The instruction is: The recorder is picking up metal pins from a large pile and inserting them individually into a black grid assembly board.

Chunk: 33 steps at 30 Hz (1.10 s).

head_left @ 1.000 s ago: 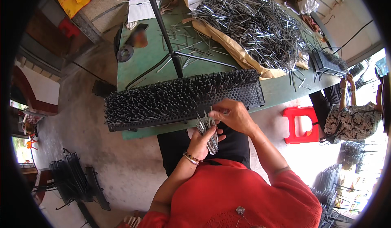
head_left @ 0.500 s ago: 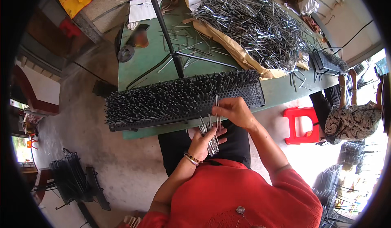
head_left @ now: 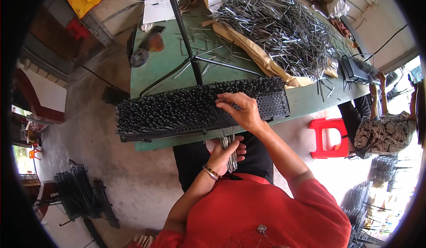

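A bundle of thin metal strips [head_left: 230, 152] lies in my left hand [head_left: 222, 156], its fingers closed around them, just below the table edge. My right hand [head_left: 242, 109] is over a long black perforated rack [head_left: 268, 111], thumb and forefinger pinched at its pins. What the pinch holds, if anything, is too small to make out. Dense upright metal pins [head_left: 168, 108] fill the rack's left and middle; bare holes show toward its right end. The rack rests along the front edge of the green table [head_left: 162, 77].
A large heap of metal strips [head_left: 277, 31] lies on brown paper [head_left: 253, 50] behind the rack. A black metal stand [head_left: 194, 57] rises from the table. At right are a red stool [head_left: 329, 137] and another person [head_left: 384, 132] near a smaller rack [head_left: 359, 68].
My right hand has moved up and left, from above the bundle to the rack's pins. My left hand stays low, keeping the metal strips.
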{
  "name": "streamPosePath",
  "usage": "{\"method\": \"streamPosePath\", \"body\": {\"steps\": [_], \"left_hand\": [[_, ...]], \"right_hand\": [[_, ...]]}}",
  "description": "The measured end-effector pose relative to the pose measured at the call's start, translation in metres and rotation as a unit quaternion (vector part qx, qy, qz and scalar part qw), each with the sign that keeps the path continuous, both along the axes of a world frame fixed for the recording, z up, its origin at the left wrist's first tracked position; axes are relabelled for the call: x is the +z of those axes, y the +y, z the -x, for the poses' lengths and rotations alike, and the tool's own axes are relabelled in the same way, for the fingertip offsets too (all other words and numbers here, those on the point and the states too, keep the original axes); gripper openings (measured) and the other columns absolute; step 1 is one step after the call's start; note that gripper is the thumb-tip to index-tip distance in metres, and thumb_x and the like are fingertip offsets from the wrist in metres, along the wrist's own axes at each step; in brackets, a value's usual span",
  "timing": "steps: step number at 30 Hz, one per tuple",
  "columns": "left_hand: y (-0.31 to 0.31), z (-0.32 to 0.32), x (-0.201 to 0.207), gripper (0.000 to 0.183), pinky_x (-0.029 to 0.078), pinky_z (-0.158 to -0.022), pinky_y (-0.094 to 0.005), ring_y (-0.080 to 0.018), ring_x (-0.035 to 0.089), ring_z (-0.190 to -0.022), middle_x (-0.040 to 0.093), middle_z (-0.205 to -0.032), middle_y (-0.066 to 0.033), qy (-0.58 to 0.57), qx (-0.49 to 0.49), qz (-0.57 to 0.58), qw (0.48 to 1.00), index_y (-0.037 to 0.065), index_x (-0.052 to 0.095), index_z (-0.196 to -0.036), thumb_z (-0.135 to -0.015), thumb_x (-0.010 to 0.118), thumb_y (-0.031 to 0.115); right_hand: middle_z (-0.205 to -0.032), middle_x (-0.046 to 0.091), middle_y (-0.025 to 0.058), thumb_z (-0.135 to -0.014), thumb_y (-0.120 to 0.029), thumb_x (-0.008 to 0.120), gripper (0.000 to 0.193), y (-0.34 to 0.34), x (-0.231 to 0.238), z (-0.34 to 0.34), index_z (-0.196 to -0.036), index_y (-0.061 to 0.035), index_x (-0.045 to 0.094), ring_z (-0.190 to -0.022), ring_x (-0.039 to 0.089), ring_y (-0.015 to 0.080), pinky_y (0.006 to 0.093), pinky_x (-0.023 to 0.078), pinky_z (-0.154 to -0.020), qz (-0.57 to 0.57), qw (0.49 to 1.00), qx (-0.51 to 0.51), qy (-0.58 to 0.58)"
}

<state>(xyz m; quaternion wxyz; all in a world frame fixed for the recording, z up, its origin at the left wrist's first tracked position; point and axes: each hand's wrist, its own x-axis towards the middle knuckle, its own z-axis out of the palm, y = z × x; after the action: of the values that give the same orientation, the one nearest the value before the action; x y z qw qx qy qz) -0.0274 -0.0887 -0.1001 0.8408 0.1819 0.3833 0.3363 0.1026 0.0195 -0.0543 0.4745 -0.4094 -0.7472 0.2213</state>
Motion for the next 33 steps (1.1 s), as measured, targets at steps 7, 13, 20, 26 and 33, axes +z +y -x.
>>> {"method": "streamPosePath", "body": {"steps": [7, 13, 20, 26, 33], "left_hand": [[-0.001, 0.000, -0.001, 0.034, 0.055, -0.066, -0.0283, -0.0132, 0.064, -0.080, 0.064, -0.091, -0.0042, -0.012, -0.009, 0.002, 1.000, 0.004, 0.056, -0.118, -0.093, 0.057, 0.026], [0.002, 0.000, 0.000, 0.032, 0.056, -0.073, -0.0328, -0.0177, 0.064, -0.084, 0.065, -0.096, -0.0098, -0.047, -0.009, 0.032, 0.998, -0.001, 0.054, -0.121, -0.094, 0.049, 0.015], [0.002, 0.001, 0.003, 0.034, 0.056, -0.078, -0.0369, -0.0225, 0.065, -0.093, 0.064, -0.104, -0.0150, -0.061, -0.018, 0.016, 0.998, -0.002, 0.050, -0.124, -0.093, 0.048, 0.011], [0.002, 0.000, 0.002, 0.034, 0.055, -0.080, -0.0380, -0.0238, 0.064, -0.097, 0.063, -0.107, -0.0156, -0.062, -0.021, 0.008, 0.998, -0.001, 0.050, -0.124, -0.092, 0.054, 0.012], [0.001, 0.000, -0.003, 0.034, 0.054, -0.082, -0.0391, -0.0243, 0.063, -0.099, 0.062, -0.111, -0.0159, -0.069, -0.019, 0.003, 0.997, 0.001, 0.050, -0.124, -0.092, 0.057, 0.012]], "right_hand": [[-0.086, 0.069, 0.0054, -0.076, -0.012, 0.073, 0.021, 0.006, 0.007, -0.003, -0.095, -0.0052, 0.067, -0.074, 0.063, 0.0204, 0.0312, 0.048, -0.071, -0.043, 0.999, 0.026, -0.021], [-0.084, 0.070, 0.0035, -0.076, -0.015, 0.074, 0.020, 0.006, 0.000, -0.004, -0.092, -0.0054, 0.068, -0.074, 0.062, 0.0207, 0.0316, 0.047, -0.074, -0.027, 0.999, 0.011, -0.017], [-0.082, 0.069, 0.0035, -0.077, -0.015, 0.074, 0.018, 0.005, 0.001, -0.003, -0.091, -0.0053, 0.067, -0.072, 0.061, 0.0194, 0.0307, 0.045, -0.074, -0.027, 0.999, 0.005, -0.017], [-0.081, 0.069, 0.0031, -0.077, -0.015, 0.074, 0.018, 0.006, 0.000, -0.004, -0.091, -0.0059, 0.067, -0.070, 0.061, 0.0171, 0.0298, 0.044, -0.075, -0.030, 0.999, 0.014, -0.015], [-0.082, 0.069, 0.0033, -0.077, -0.015, 0.073, 0.017, 0.006, 0.002, -0.001, -0.091, -0.0058, 0.068, -0.071, 0.060, 0.0181, 0.0299, 0.044, -0.075, -0.020, 1.000, 0.016, -0.006]]}}
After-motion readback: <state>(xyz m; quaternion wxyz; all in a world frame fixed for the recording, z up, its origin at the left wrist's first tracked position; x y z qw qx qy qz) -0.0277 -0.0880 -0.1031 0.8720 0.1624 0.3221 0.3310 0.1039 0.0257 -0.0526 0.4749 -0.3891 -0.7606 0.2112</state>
